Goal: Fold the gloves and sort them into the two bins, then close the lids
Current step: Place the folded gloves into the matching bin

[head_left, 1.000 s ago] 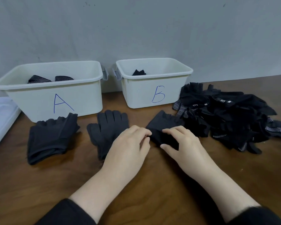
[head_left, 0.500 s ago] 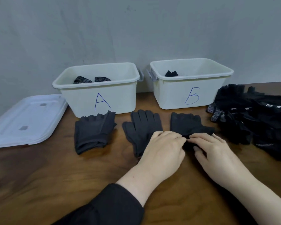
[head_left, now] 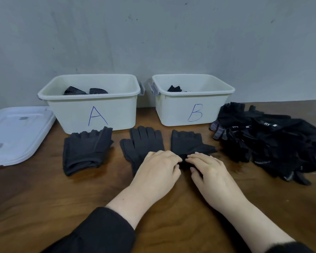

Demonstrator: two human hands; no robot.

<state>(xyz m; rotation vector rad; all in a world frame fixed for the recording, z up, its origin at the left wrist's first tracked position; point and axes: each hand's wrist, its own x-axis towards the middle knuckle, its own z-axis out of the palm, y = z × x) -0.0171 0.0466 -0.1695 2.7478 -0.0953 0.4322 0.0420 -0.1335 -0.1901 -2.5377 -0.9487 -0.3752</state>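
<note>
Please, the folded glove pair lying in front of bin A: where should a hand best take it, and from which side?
Probably at the folded near edge of the folded glove pair, coming from the front. The layers are doubled there into one thick rounded bundle, so one pinch should catch them all. The far end is loose finger stubs close against bin A, leaving little room.

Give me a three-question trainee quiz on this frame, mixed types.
1. True or false: both bins have their lids on.
2. Which glove do the left hand and right hand grip? a) left glove b) middle glove c) right glove
3. Fill in: the unsorted glove pile lies beside bin ___.

Key:
1. False: bin A and bin B are open; the lids lie left of A.
2. c
3. B
</note>
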